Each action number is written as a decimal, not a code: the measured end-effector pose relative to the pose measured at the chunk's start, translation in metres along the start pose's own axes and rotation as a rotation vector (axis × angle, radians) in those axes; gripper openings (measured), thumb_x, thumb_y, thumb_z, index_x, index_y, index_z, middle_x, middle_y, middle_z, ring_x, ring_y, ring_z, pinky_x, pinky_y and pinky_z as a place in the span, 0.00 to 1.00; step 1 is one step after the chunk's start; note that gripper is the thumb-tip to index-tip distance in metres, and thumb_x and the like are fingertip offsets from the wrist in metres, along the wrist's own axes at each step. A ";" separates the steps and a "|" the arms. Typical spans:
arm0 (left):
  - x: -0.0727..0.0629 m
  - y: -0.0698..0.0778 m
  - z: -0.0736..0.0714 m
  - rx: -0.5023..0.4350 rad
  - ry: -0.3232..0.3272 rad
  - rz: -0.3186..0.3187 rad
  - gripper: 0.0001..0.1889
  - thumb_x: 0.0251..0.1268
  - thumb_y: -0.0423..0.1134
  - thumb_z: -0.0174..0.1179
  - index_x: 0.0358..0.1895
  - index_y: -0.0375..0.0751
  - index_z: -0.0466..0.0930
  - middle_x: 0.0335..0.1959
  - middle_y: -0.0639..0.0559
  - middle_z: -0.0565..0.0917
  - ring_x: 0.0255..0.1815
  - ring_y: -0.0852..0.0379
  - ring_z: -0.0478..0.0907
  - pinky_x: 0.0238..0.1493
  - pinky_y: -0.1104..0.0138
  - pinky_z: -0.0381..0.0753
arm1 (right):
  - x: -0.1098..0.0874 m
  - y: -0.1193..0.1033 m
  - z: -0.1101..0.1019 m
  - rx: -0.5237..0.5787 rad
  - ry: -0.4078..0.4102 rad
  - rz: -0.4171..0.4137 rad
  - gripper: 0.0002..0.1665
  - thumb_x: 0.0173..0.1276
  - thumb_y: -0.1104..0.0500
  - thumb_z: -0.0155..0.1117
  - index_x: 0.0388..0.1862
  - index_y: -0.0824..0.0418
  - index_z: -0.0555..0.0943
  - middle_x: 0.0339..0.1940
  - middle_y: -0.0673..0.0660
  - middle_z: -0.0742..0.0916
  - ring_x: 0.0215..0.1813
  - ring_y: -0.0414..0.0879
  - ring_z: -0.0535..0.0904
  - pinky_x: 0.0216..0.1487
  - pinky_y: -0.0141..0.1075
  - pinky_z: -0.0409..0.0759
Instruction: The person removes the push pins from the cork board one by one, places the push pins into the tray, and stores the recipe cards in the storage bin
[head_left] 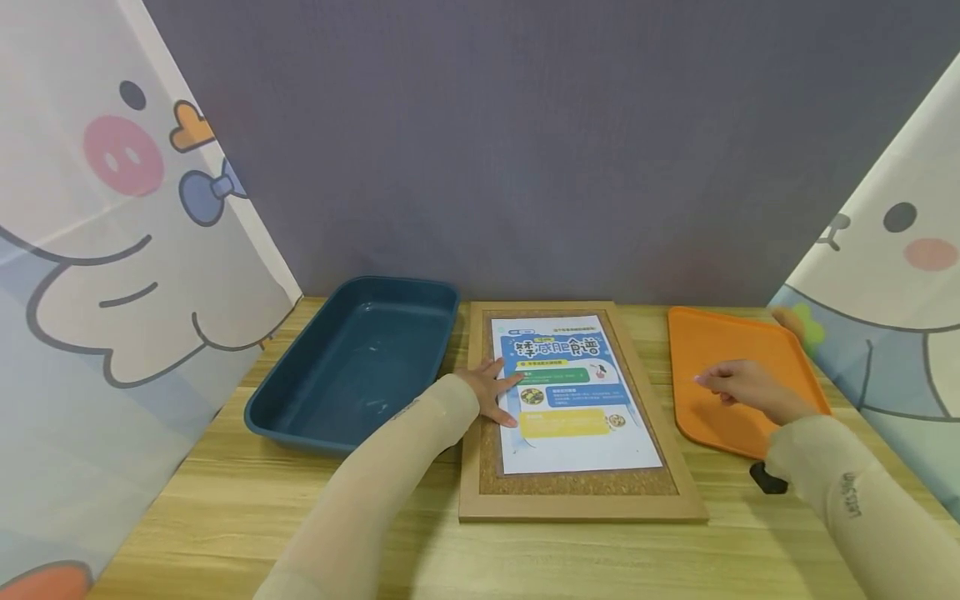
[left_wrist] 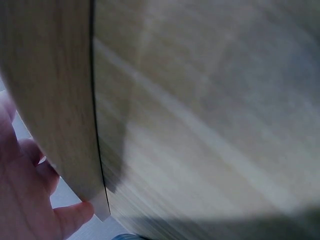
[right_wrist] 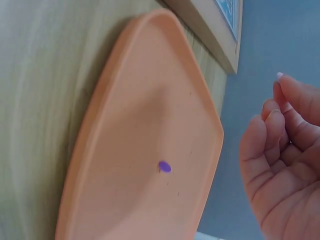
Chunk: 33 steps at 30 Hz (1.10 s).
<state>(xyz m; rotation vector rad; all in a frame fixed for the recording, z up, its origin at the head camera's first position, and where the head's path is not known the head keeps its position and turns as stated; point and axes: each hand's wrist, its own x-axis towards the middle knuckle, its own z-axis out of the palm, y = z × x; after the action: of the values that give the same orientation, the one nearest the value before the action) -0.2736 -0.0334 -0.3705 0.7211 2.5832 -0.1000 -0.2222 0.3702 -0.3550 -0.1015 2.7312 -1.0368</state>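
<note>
A framed corkboard (head_left: 577,483) lies flat on the table, with a printed paper sheet (head_left: 570,458) on it. My left hand (head_left: 491,392) rests on the paper's left edge and the frame, fingers spread. My right hand (head_left: 750,387) hovers over the orange tray (head_left: 690,333). Between its thumb and forefinger it pinches a small pale pink push pin (right_wrist: 279,75), of which only a bit shows. A purple push pin (right_wrist: 164,166) lies in the tray in the right wrist view.
A deep blue-green bin (head_left: 360,358) stands left of the corkboard. The wooden table (head_left: 540,562) meets a grey wall panel (head_left: 525,150) at the back. Printed cartoon panels close off both sides. A black object (head_left: 768,478) sits by my right cuff.
</note>
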 end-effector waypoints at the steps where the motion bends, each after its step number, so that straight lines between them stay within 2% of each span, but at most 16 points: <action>1: 0.000 0.000 0.000 -0.001 0.001 0.000 0.48 0.58 0.70 0.55 0.78 0.63 0.42 0.79 0.50 0.39 0.78 0.52 0.36 0.61 0.59 0.69 | 0.000 0.002 -0.002 0.003 0.002 0.004 0.25 0.74 0.54 0.55 0.45 0.80 0.77 0.31 0.56 0.80 0.30 0.45 0.76 0.37 0.35 0.80; 6: 0.000 0.001 0.000 -0.002 -0.001 0.004 0.48 0.58 0.70 0.54 0.78 0.63 0.41 0.79 0.51 0.38 0.78 0.52 0.36 0.59 0.60 0.71 | 0.000 0.009 -0.007 0.008 -0.003 0.033 0.24 0.74 0.55 0.55 0.45 0.80 0.77 0.27 0.54 0.80 0.30 0.44 0.77 0.37 0.34 0.80; 10: 0.001 0.002 0.001 0.005 -0.007 0.008 0.48 0.58 0.71 0.53 0.78 0.64 0.40 0.79 0.51 0.37 0.78 0.52 0.35 0.58 0.61 0.72 | 0.000 0.014 -0.011 0.002 -0.011 0.043 0.25 0.74 0.55 0.54 0.45 0.81 0.76 0.29 0.54 0.80 0.30 0.44 0.76 0.36 0.33 0.80; 14: 0.002 0.002 0.000 0.014 -0.007 0.001 0.48 0.58 0.71 0.53 0.78 0.64 0.40 0.79 0.51 0.37 0.78 0.53 0.35 0.59 0.61 0.71 | 0.001 0.020 -0.013 0.018 0.002 0.045 0.23 0.75 0.54 0.54 0.40 0.77 0.77 0.30 0.54 0.78 0.29 0.42 0.74 0.36 0.32 0.80; 17: 0.003 0.003 0.000 0.016 -0.008 -0.003 0.48 0.58 0.71 0.53 0.77 0.64 0.40 0.79 0.52 0.37 0.78 0.53 0.35 0.59 0.61 0.71 | 0.002 0.025 -0.014 0.063 0.013 0.064 0.20 0.74 0.54 0.55 0.33 0.72 0.77 0.26 0.52 0.75 0.28 0.41 0.73 0.36 0.33 0.79; 23: 0.002 0.004 -0.002 0.009 -0.011 -0.002 0.48 0.58 0.71 0.54 0.77 0.64 0.40 0.79 0.52 0.37 0.78 0.53 0.34 0.63 0.60 0.66 | 0.002 0.032 -0.016 0.132 0.034 0.077 0.18 0.73 0.57 0.56 0.34 0.73 0.78 0.23 0.50 0.75 0.25 0.40 0.73 0.34 0.33 0.79; 25: 0.002 0.004 -0.002 0.009 -0.011 -0.004 0.48 0.58 0.71 0.54 0.77 0.64 0.40 0.79 0.52 0.37 0.78 0.53 0.34 0.62 0.61 0.68 | 0.001 0.033 -0.018 0.133 0.035 0.069 0.18 0.73 0.58 0.55 0.32 0.73 0.78 0.22 0.50 0.74 0.24 0.39 0.71 0.34 0.32 0.79; 28: 0.002 0.003 -0.003 0.000 -0.012 -0.001 0.48 0.58 0.71 0.54 0.77 0.64 0.40 0.79 0.51 0.37 0.78 0.53 0.34 0.55 0.63 0.73 | 0.000 0.036 -0.021 0.132 0.030 0.077 0.17 0.74 0.59 0.53 0.28 0.69 0.77 0.21 0.49 0.73 0.23 0.39 0.70 0.33 0.31 0.78; 33: 0.002 0.002 -0.003 -0.007 -0.015 0.005 0.48 0.58 0.70 0.54 0.78 0.64 0.40 0.79 0.51 0.36 0.78 0.53 0.34 0.59 0.61 0.70 | -0.004 0.041 -0.024 0.120 0.018 0.108 0.18 0.75 0.58 0.52 0.25 0.65 0.75 0.21 0.49 0.73 0.23 0.38 0.69 0.33 0.31 0.77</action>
<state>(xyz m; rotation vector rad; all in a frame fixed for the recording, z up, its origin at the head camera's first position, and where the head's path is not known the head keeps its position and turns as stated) -0.2755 -0.0302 -0.3685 0.7215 2.5662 -0.0940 -0.2234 0.4167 -0.3641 0.0741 2.6500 -1.1722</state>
